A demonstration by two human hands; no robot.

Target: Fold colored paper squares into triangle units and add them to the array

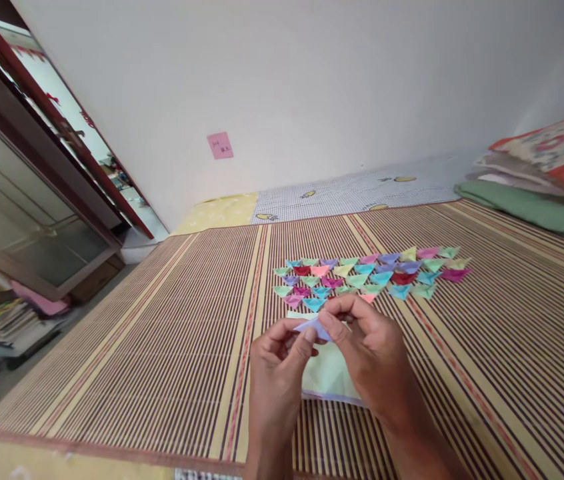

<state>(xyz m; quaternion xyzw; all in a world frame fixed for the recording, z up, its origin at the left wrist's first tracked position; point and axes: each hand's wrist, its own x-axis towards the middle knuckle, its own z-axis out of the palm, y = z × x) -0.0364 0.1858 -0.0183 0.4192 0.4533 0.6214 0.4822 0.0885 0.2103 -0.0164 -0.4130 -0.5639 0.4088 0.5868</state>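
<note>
A small folded piece of lavender paper (pixel 316 327) is pinched between both my hands, above the mat. My left hand (pixel 282 363) grips its left part with thumb and fingers. From the right, my right hand (pixel 367 347) holds its upper edge between thumb and forefinger. Under the hands lies a stack of paper sheets (pixel 329 373), pale green on top with a lavender edge showing below; the hands hide part of it. Just beyond, several rows of small folded paper triangles (pixel 361 281) in many colours lie on the mat, the nearest partly covered by my right hand.
A striped bamboo mat (pixel 177 347) covers the bed. Folded bedding (pixel 537 207) lies at the far right. A pink note (pixel 220 145) is stuck on the white wall (pixel 312 87). At the left are a door (pixel 27 193) and a pile of books (pixel 7 320).
</note>
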